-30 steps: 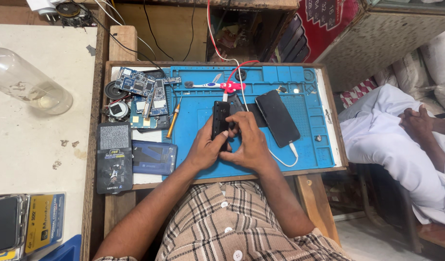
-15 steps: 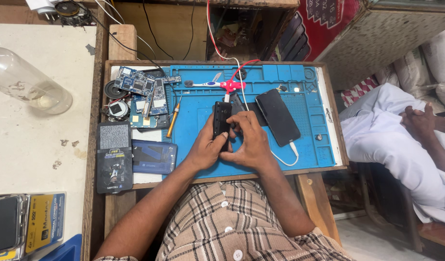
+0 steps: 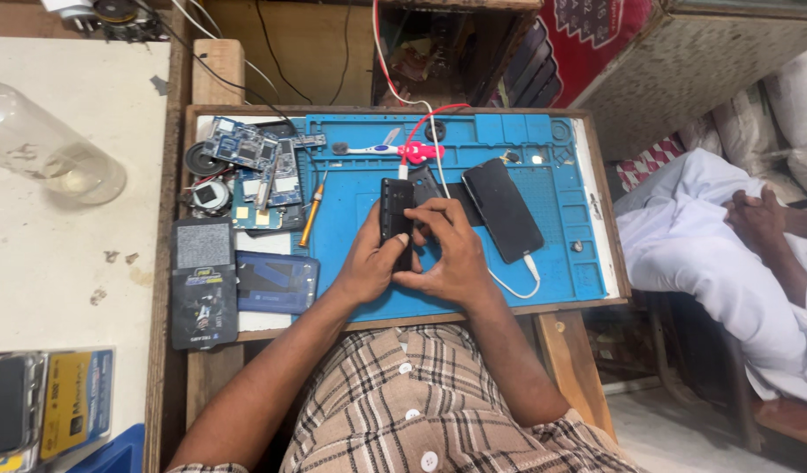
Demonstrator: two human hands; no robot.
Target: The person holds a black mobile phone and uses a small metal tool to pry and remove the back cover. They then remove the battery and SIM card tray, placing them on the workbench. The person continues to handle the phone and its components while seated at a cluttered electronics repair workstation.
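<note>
The person sits at a small wooden bench and holds a small black phone (image 3: 396,221) with both hands, just above the blue work mat (image 3: 474,166), near its middle. The left hand (image 3: 368,263) is closed around the lower part of the phone from the left side, with the thumb lying on its front. The right hand (image 3: 452,254) is closed on it from the right, its fingers bent over the lower edge. So both hands grip the same thing, and neither one is open.

I judge the phone to be light and stiff, a narrow hard body with smooth, probably slippery sides. Its face may be fragile, so the long edges look like the safest place to hold it, as the person does now. I cannot tell if its back cover is on or off.

To the right of it a larger black smartphone (image 3: 502,208) lies flat and tilted on the mat, with a white cable (image 3: 517,282) going out from its lower end. Above the hands lies a red and white tool (image 3: 412,151), joined to a red wire.

At the left edge of the bench I see a dark rectangular package (image 3: 204,289) with a grey upper part and a coloured label below. Just beside it lies a flat blue box (image 3: 276,282). Above them are green and blue circuit boards (image 3: 254,162). On the white table further left, a clear plastic bottle (image 3: 49,149) lies on its side, and at the lower corner there is a yellow and blue card package (image 3: 75,412).
</note>
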